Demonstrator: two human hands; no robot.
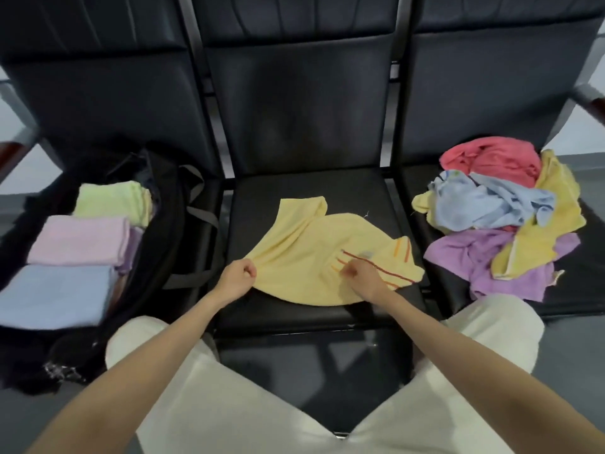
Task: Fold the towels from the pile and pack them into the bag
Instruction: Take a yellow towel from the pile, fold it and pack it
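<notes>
A pale yellow towel [314, 250] with orange and red stripes lies crumpled on the middle black seat [262, 198]. My left hand [237, 278] pinches its near left edge. My right hand [360, 278] grips the cloth near the striped end. On the right seat sits the pile of loose towels [501, 217]: pink, light blue, yellow and purple. On the left seat an open black bag [170, 231] holds folded towels: green [111, 199], pink [80, 240] and light blue [55, 294], with a purple one tucked beside the pink.
Three black padded seats stand in a row with tall backrests [294, 103]. Metal armrests [589, 99] stick out at both ends. My knees in white trousers [229, 388] press against the front edge of the middle seat. Grey floor shows below.
</notes>
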